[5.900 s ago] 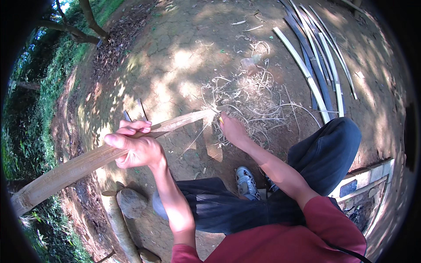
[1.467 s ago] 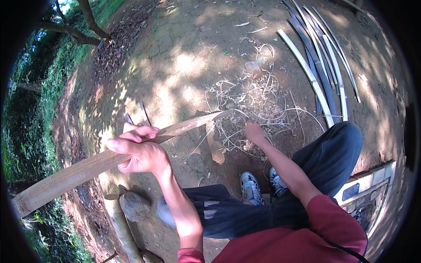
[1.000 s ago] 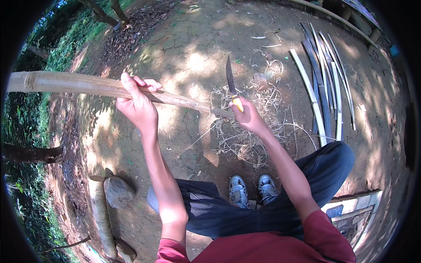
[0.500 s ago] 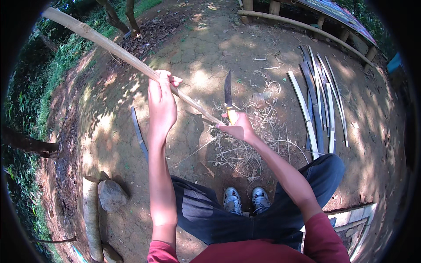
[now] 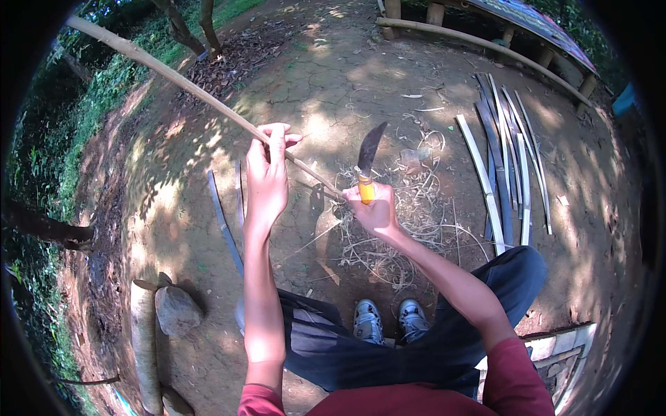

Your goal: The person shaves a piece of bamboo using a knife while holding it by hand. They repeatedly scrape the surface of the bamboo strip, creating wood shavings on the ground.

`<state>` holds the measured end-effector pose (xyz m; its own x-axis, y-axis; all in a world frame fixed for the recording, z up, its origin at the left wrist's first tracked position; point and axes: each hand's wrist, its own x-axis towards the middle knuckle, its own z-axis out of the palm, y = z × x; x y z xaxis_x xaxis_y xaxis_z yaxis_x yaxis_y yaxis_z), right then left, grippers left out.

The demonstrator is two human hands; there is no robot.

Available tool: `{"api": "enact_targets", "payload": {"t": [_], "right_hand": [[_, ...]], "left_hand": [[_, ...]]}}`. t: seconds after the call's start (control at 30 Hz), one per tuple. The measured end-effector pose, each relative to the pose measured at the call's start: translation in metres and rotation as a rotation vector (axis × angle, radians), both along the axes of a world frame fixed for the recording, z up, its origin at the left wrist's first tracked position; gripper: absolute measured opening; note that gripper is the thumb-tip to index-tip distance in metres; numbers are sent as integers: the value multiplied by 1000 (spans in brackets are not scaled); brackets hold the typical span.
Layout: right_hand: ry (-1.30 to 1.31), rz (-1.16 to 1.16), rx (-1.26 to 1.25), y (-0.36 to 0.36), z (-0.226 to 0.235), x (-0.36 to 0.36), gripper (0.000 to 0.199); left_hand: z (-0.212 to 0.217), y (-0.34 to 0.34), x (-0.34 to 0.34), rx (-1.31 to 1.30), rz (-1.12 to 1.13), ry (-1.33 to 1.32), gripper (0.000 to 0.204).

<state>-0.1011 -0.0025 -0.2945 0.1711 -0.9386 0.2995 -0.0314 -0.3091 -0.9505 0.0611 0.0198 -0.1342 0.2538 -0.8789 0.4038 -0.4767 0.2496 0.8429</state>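
Head view: a long wooden strip (image 5: 194,89) is held aslant above the ground (image 5: 298,76), its far end raised toward the upper left, its near end at the right hand (image 5: 377,212). It is clamped in the fingers of the left hand (image 5: 268,182), nearer that end. By the right hand a knife (image 5: 366,191) is gripped at its yellow-orange handle, dark blade pointing away; whether the strip's tip is pinched there too cannot be told. The strip is judged light and stiff but springy, with edges likely to splinter, so it is best grasped by its broad faces, clear of the blade. Below, shavings (image 5: 419,194) are scattered; at right, slats (image 5: 480,166) are laid lengthwise.
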Motion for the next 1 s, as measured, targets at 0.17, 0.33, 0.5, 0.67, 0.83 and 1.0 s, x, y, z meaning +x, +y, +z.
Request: {"api": "enact_targets", "payload": {"t": [0.17, 0.33, 0.5, 0.67, 0.83, 1.0], "right_hand": [[-226, 65, 39, -14, 62, -16, 14], [173, 150, 138, -30, 124, -34, 31], [-22, 236, 28, -41, 108, -12, 39], [1, 488, 204, -26, 128, -12, 42], [-46, 571, 109, -12, 106, -3, 33], [23, 263, 46, -14, 95, 6, 28]], "left_hand": [[-6, -14, 9, -24, -193, 139, 39], [6, -22, 0, -32, -289, 208, 42], [55, -22, -8, -169, -380, 206, 39], [93, -17, -11, -209, -376, 28, 43], [105, -31, -28, -108, -475, 4, 52], [79, -38, -14, -21, -130, -315, 54]]}}
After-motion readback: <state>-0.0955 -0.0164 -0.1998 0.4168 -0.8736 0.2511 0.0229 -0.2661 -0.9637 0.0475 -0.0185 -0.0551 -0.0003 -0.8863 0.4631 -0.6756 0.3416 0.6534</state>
